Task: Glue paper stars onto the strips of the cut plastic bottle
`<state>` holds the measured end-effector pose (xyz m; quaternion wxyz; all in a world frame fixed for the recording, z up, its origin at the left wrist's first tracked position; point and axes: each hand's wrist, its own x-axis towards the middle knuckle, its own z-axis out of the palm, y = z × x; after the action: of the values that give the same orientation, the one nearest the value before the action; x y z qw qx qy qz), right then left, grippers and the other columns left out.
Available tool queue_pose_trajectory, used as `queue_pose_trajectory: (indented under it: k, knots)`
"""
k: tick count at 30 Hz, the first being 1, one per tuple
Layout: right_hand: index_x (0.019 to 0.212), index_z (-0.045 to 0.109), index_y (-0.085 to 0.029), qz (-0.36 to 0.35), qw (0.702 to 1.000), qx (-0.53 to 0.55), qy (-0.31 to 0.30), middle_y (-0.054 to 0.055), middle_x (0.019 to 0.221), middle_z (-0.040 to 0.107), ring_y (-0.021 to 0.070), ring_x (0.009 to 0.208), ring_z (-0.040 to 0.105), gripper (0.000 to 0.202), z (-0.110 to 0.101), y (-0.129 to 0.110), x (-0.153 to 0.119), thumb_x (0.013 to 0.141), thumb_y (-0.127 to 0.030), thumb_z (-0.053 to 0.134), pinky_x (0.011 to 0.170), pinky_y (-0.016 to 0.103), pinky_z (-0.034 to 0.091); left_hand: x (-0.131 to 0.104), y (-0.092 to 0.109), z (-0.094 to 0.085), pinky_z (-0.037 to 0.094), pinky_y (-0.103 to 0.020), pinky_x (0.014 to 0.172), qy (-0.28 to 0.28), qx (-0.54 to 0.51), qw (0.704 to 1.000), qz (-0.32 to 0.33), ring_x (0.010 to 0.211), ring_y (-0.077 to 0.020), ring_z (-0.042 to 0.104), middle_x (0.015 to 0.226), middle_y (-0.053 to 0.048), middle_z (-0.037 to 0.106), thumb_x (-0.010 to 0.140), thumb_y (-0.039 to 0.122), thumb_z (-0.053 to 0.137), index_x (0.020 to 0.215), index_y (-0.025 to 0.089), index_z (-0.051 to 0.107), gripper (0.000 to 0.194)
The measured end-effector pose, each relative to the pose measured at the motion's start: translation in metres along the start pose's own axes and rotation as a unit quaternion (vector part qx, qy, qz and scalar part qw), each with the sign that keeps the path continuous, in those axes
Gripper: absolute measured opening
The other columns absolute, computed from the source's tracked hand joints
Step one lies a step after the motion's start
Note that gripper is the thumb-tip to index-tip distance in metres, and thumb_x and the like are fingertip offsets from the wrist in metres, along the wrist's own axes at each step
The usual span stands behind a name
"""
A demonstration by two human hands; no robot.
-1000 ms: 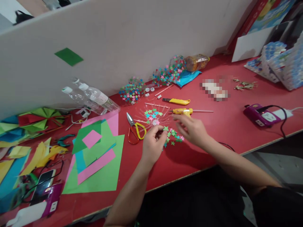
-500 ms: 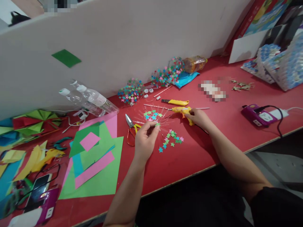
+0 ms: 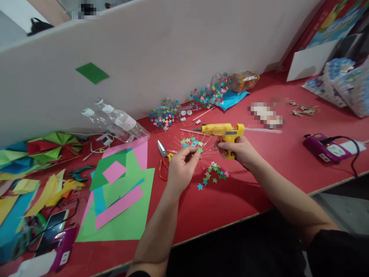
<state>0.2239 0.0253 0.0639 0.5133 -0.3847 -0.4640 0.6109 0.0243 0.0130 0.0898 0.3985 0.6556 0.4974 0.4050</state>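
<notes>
My left hand (image 3: 183, 167) pinches a small green star (image 3: 199, 150) between thumb and fingertips. Wrapped round the handle of a yellow glue gun (image 3: 220, 129) is my right hand (image 3: 236, 149); the nozzle points left, and a clear glue stick (image 3: 263, 130) sticks out behind it. Just beyond my left fingertips, green and blue stars (image 3: 188, 141) lie on clear strands. A loose group of paper stars (image 3: 215, 173) rests on the red table (image 3: 201, 215), right of my left hand and below the gun.
Pliers with red and yellow handles (image 3: 163, 161) lie left of my left hand. Coloured paper sheets (image 3: 119, 207) and plastic bottles (image 3: 123, 121) are farther left. Star-covered balls (image 3: 165, 113) stand along the wall. A purple power strip (image 3: 324, 148) sits at right.
My right hand has lifted the glue gun off the table and now grips its handle, with the gun held level. The left hand keeps the star. The whole view has shifted slightly.
</notes>
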Motion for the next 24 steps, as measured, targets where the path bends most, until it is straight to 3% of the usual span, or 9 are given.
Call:
queue_pose_trajectory:
  k: [3,6,10,15,21,24]
  knots:
    - [0.085,0.063,-0.02,-0.047,0.996,-0.077,0.017,-0.002,0.074,0.061,0.0101,0.063,0.053,0.024,0.011,0.006,-0.003,0.069,-0.031,0.076,0.055,0.024,0.043,0.003,0.0,0.005,0.046,-0.025,0.063,-0.052,0.04,0.998,0.012,0.066,-0.014,0.06,0.072,0.0,0.066,0.084,0.026,0.059,0.08,0.019,0.065,0.011]
    - [0.079,0.059,-0.021,-0.046,0.986,-0.161,0.01,-0.004,0.064,0.053,0.0111,0.058,0.047,0.019,0.014,0.014,-0.005,0.074,-0.034,0.072,0.051,0.025,0.04,0.004,-0.001,0.012,0.044,-0.025,0.061,-0.078,0.075,0.994,0.023,0.065,-0.0136,0.058,0.072,0.0,0.065,0.085,0.024,0.056,0.08,0.019,0.065,0.012]
    - [0.07,0.052,-0.022,-0.032,0.985,-0.171,-0.006,-0.005,0.058,0.046,0.0104,0.051,0.041,0.026,0.01,0.015,-0.008,0.078,-0.041,0.067,0.048,0.026,0.037,0.004,-0.002,0.018,0.042,-0.024,0.062,-0.089,0.105,0.99,0.035,0.065,-0.013,0.056,0.073,0.0,0.064,0.086,0.023,0.055,0.08,0.019,0.065,0.012]
    - [0.073,0.051,-0.022,-0.002,0.987,-0.163,-0.007,-0.006,0.06,0.046,0.0096,0.052,0.042,0.027,0.007,0.01,-0.011,0.078,-0.044,0.065,0.049,0.024,0.037,0.004,-0.002,0.026,0.041,-0.023,0.06,-0.094,0.068,0.993,0.021,0.063,-0.0127,0.053,0.068,0.001,0.06,0.086,0.024,0.055,0.077,0.019,0.063,0.013]
    - [0.095,0.061,-0.02,-0.022,0.989,-0.148,0.01,0.0,0.077,0.057,0.0111,0.063,0.05,0.035,-0.001,0.013,-0.015,0.084,-0.053,0.058,0.057,0.024,0.042,0.008,-0.002,0.011,0.04,-0.023,0.055,-0.042,0.061,0.997,0.014,0.057,-0.0119,0.05,0.063,0.002,0.056,0.086,0.027,0.056,0.074,0.02,0.06,0.015]
    - [0.093,0.061,-0.019,-0.062,0.99,-0.115,-0.045,0.002,0.081,0.058,0.0135,0.07,0.054,0.039,-0.004,0.013,-0.018,0.089,-0.056,0.05,0.062,0.026,0.044,0.014,-0.006,-0.005,0.042,-0.023,0.057,0.01,0.046,0.999,0.002,0.06,-0.0119,0.053,0.068,0.001,0.06,0.088,0.031,0.057,0.079,0.02,0.059,0.013]
